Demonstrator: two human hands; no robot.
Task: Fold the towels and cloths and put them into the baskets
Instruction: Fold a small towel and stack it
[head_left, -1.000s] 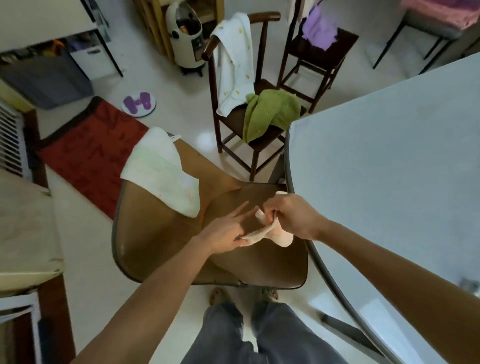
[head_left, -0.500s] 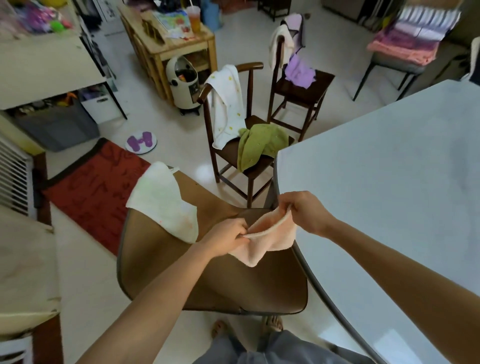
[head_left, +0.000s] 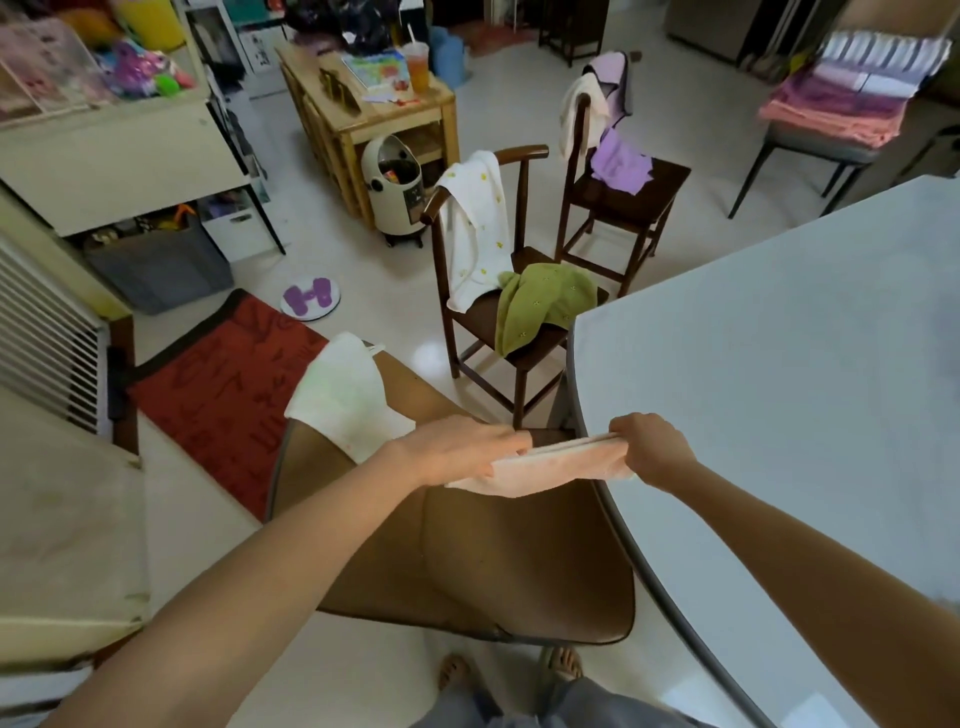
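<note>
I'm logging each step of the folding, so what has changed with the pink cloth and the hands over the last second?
The pink cloth, bunched on the brown chair a second ago, is now lifted and pulled out flat between both hands. The left hand, then open-fingered, now grips one end; the right hand has moved apart toward the table edge, gripping the other. The white cloth on the chair back and the green towel stayed put.

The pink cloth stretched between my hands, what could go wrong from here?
The pink cloth hangs over the brown chair, not the table; if the left hand or right hand slips, it may drop. It also sags below, so a fold made in the air could come out uneven.
</note>
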